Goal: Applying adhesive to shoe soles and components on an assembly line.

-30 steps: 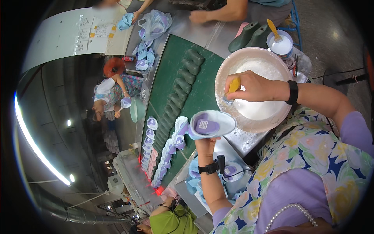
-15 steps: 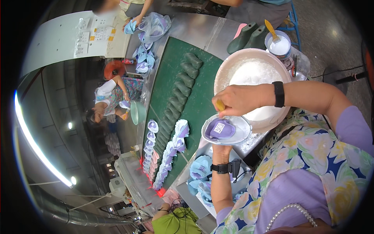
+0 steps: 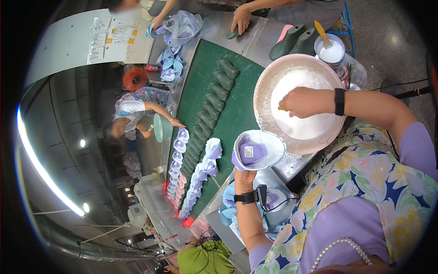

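My left hand (image 3: 245,177) holds up a shoe upper (image 3: 267,153), light blue and purple with a pale label inside. Its opening faces me, and its white lining shows. Over a pinkish basin (image 3: 263,109) of white paste (image 3: 292,130), my right hand (image 3: 305,108) is closed on a yellow-handled brush (image 3: 283,108). Only a bit of the handle shows; the bristles are hidden under the hand. Below my left wrist, more blue and purple uppers (image 3: 232,194) lie in a metal tray (image 3: 237,241).
A green conveyor belt (image 3: 242,91) carries dark green shoe lasts (image 3: 212,109) and rows of uppers (image 3: 194,192). Beyond the basin stand two green lasts (image 3: 287,43) and a white-filled can (image 3: 332,54) with a brush (image 3: 321,33). A co-worker's hand (image 3: 178,123) reaches the belt; another's hand (image 3: 240,19) touches a dark green piece.
My right hand has moved from the upper into the basin with the brush. The upper has tipped and shifted slightly left in my left hand. Co-workers' hands have reached to the belt and table.
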`<state>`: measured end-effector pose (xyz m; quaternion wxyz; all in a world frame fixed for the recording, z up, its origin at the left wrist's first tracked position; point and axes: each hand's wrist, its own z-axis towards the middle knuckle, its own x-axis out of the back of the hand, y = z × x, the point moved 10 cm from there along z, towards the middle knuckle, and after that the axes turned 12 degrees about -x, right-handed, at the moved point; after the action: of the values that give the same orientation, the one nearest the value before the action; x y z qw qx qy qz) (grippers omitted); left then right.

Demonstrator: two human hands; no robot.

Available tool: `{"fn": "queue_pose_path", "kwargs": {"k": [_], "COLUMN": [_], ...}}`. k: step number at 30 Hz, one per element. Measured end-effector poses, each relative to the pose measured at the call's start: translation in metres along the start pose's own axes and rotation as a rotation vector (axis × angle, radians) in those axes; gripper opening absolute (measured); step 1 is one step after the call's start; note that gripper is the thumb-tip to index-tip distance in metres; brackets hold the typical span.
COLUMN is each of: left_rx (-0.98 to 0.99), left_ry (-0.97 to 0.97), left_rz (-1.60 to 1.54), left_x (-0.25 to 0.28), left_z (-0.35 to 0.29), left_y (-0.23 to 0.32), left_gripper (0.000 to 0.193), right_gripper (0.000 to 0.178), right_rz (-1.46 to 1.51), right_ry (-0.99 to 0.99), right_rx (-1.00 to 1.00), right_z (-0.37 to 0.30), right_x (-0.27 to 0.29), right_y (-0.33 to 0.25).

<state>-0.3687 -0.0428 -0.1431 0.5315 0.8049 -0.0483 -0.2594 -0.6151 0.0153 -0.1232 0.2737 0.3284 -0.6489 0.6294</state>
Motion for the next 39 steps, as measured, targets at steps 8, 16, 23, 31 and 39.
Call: {"fn": "queue_pose_path", "kwargs": {"k": [8, 16, 23, 31, 39], "left_rx": [0.034, -0.674, -0.752, -0.81, -0.389], "left_ry": [-0.159, -0.219, 0.099, 0.143, 0.463], "left_rz": [0.092, 0.798, 0.611, 0.927, 0.237], "left_x": [-0.044, -0.048, -0.001, 0.077, 0.234], "left_z": [0.025, -0.001, 0.011, 0.006, 0.092], "left_y": [-0.012, 0.031, 0.044, 0.038, 0.012], "left_gripper": [0.043, 0.046, 0.073, 0.048, 0.033], "right_gripper": [0.022, 0.019, 0.017, 0.015, 0.015], "right_rz": [0.723, 0.626, 0.701, 0.592, 0.594], "right_ry": [0.262, 0.229, 0.294, 0.228, 0.261], "right_rx": [0.264, 0.0, 0.115, 0.114, -0.156], "right_z": [-0.011, -0.023, -0.034, -0.018, -0.012], "right_x": [0.084, 0.072, 0.059, 0.031, 0.038], "right_y": [-0.052, -0.029, -0.051, -0.066, 0.001]}}
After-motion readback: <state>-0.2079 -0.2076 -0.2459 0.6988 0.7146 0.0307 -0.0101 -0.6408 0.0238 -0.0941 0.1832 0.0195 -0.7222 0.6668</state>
